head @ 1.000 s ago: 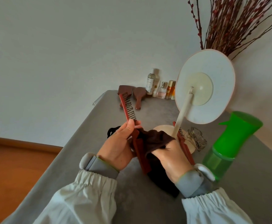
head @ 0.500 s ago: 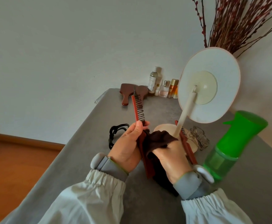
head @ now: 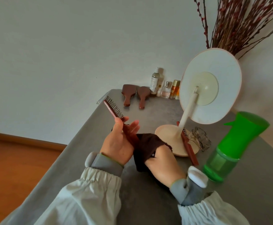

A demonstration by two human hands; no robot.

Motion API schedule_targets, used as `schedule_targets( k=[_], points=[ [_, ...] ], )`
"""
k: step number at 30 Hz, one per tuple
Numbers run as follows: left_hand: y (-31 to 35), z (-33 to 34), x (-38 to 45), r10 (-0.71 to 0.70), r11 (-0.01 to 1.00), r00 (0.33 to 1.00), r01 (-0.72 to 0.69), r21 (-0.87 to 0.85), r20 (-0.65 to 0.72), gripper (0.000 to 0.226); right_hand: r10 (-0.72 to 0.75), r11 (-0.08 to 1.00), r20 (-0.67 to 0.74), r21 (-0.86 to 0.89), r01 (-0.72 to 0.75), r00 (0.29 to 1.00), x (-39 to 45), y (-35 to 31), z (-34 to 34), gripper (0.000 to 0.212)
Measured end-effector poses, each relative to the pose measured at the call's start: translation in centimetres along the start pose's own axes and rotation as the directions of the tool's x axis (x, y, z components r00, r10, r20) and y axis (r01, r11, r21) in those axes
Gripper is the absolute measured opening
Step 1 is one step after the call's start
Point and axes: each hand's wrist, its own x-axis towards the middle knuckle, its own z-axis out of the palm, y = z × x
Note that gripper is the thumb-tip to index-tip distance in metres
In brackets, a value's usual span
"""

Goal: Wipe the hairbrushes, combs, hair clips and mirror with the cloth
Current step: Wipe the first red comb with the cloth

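My left hand [head: 118, 142] holds a red-brown comb [head: 114, 109] by its handle, teeth end pointing up and away to the left. My right hand [head: 162, 166] grips a dark brown cloth [head: 146, 147] wrapped around the comb's lower end. A round white mirror [head: 211, 88] on a cream stand is turned with its back to me. Its base [head: 164, 130] carries a second red comb [head: 188, 149] and a clear hair clip [head: 199, 138]. Two wooden hairbrushes [head: 128, 95] [head: 143, 97] lie at the far end of the table.
A green spray bottle [head: 229, 146] stands close to my right wrist. Several small bottles [head: 165, 88] line the far wall, with dried branches [head: 239, 25] behind the mirror. The grey table [head: 87, 151] drops off at its left edge to a wooden floor.
The comb has swung left and further out of the cloth, so more of its teeth show. My left fingers have loosened along the handle. The black clip is now hidden behind my left hand.
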Motion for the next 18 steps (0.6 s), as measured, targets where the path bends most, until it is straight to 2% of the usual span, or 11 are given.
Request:
schedule_targets(
  k=[2,4,6,8,10,12,15,18],
  points=[
    [0.3,-0.4,0.0,-0.028,0.999,1.000,0.029,-0.033,0.012,0.034,0.002,0.999,-0.043,-0.034,-0.004,0.999,0.3,0.1,0.0,0.022],
    [0.7,-0.8,0.0,-0.040,0.998,0.999,0.040,0.053,0.003,0.035,0.019,0.999,-0.108,0.033,-0.015,0.994,0.0,-0.6,-1.0,0.029],
    [1.5,-1.3,0.2,0.035,0.993,0.999,-0.030,0.115,-0.041,0.036,0.027,0.996,-0.103,0.090,-0.018,0.994,-0.2,-1.2,-1.8,0.022],
    [2.6,-1.8,0.5,0.157,0.983,0.979,-0.142,0.119,-0.128,0.036,0.052,0.998,-0.081,0.046,-0.049,0.995,-0.3,-0.9,-2.4,0.008],
    [4.0,-2.5,0.7,0.250,0.947,0.945,-0.193,0.257,-0.212,0.028,0.114,0.993,-0.123,-0.006,-0.115,0.986,-0.2,-0.1,-2.5,0.017],
    [4.7,-3.2,1.2,0.278,0.877,0.923,-0.132,0.461,-0.265,0.018,0.122,0.979,-0.152,-0.145,-0.144,0.981,-0.1,0.1,-2.5,0.024],
    [4.2,-4.4,2.6,0.345,0.709,0.904,-0.075,0.701,-0.253,0.040,0.096,0.891,-0.082,-0.437,-0.122,0.992,-0.2,0.2,-2.1,0.026],
    [4.0,-6.0,3.8,0.506,0.489,0.835,-0.073,0.869,-0.215,0.046,0.199,0.810,-0.013,-0.561,-0.172,0.980,-0.1,0.9,-1.9,0.034]
  ],
)
